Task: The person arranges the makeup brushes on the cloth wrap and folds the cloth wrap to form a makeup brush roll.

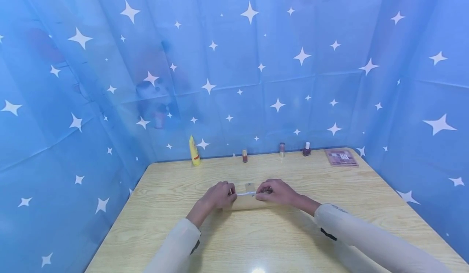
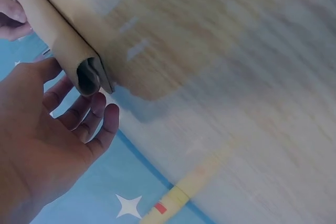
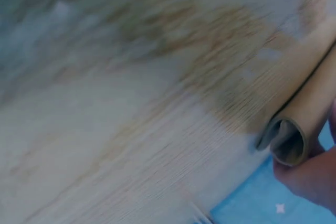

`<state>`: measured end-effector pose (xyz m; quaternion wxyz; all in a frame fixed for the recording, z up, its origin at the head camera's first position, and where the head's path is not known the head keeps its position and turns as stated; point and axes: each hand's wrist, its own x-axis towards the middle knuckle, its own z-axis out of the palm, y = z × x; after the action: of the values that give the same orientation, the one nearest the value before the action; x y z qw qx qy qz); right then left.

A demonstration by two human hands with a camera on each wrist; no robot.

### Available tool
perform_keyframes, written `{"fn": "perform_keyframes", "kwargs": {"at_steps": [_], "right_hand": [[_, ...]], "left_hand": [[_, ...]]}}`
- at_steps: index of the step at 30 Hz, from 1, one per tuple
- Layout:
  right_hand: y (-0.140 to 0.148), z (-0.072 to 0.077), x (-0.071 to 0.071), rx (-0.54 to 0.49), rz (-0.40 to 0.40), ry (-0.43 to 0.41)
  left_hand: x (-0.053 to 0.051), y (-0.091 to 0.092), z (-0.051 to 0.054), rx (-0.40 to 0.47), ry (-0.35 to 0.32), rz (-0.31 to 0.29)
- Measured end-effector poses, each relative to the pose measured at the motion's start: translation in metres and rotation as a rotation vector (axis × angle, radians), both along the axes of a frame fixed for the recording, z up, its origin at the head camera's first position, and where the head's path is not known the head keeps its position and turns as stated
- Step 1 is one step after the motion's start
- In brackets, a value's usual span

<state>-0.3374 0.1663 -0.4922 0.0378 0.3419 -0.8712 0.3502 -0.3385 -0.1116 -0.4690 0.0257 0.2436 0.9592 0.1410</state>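
A tan folded case with a snap tab lies on the table between both hands, a white strip showing along its top. The left hand pinches its left end; in the left wrist view that hand has its thumb against the rolled case, with the other fingers bent below the end. At the other end, the right hand pinches the top edge. The right wrist view shows the right hand at the open, curled end of the case. Inside the case, the contents cannot be made out.
Along the back edge of the wooden table stand a yellow tube, a small red bottle, a pinkish tube and a dark bottle with white cap. A flat palette lies back right. Blue star-patterned cloth surrounds the table.
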Motion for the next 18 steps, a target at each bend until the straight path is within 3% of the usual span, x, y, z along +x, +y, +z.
{"fn": "perform_keyframes", "kwargs": {"at_steps": [12, 18], "right_hand": [[-0.003, 0.003, -0.003, -0.044, 0.022, -0.057], [-0.006, 0.002, 0.001, -0.027, 0.002, -0.066]], "left_hand": [[-0.031, 0.022, 0.007, 0.1, -0.112, -0.029], [-0.045, 0.034, 0.001, 0.122, -0.165, -0.062]]}}
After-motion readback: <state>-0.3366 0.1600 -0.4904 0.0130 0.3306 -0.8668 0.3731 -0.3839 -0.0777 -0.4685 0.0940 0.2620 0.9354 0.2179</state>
